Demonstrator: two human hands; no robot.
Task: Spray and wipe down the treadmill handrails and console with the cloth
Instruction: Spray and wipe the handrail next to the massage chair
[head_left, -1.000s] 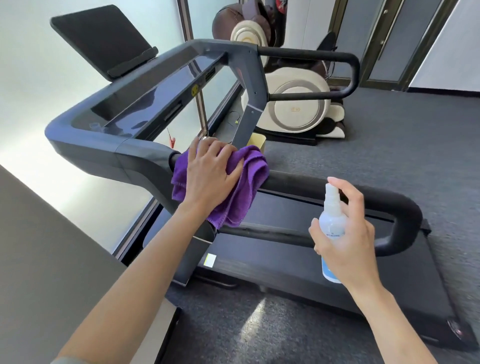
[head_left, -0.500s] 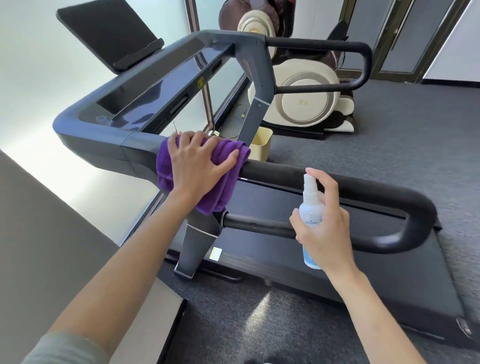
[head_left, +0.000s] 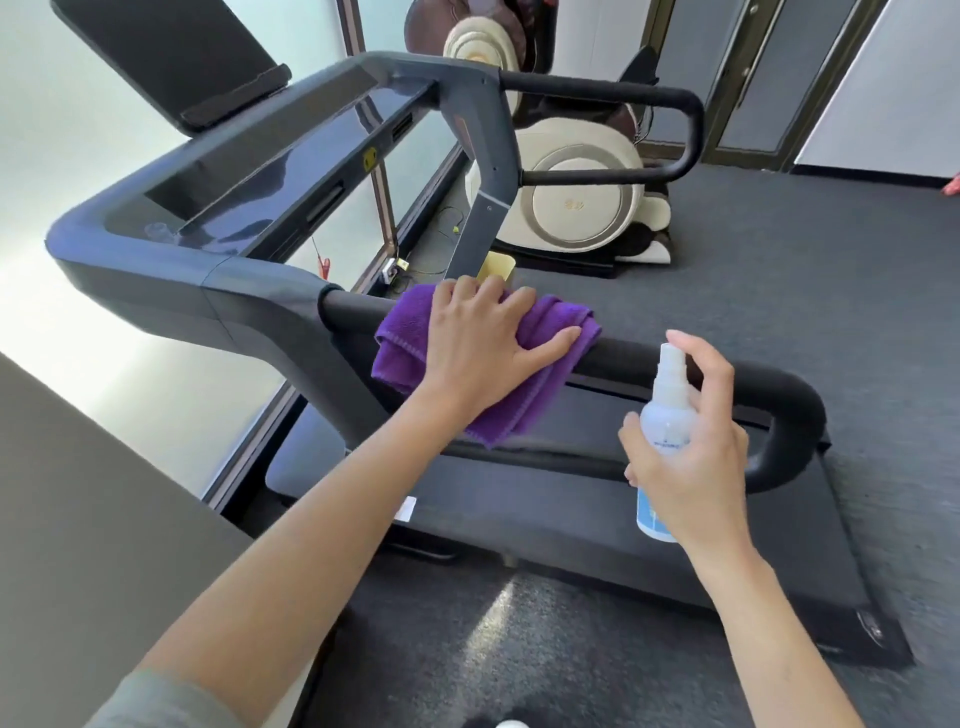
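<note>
While the left hand (head_left: 480, 348) lies flat with fingers spread on the purple cloth (head_left: 498, 405), it presses the cloth over the near handrail (head_left: 675, 364) of the treadmill, a little way out from the console (head_left: 249, 171). The cloth drapes down over the rail's front. Off to the right, the right hand (head_left: 696, 457) grips a small spray bottle (head_left: 667, 415) upright, forefinger curled over the nozzle, close beside the rail's rounded end. A cream massage chair (head_left: 576, 202) stands behind on the grey carpet (head_left: 831, 270).

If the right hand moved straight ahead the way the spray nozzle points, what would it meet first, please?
Most likely the near handrail, just beyond the right hand and spray bottle; depth is hard to judge.
</note>
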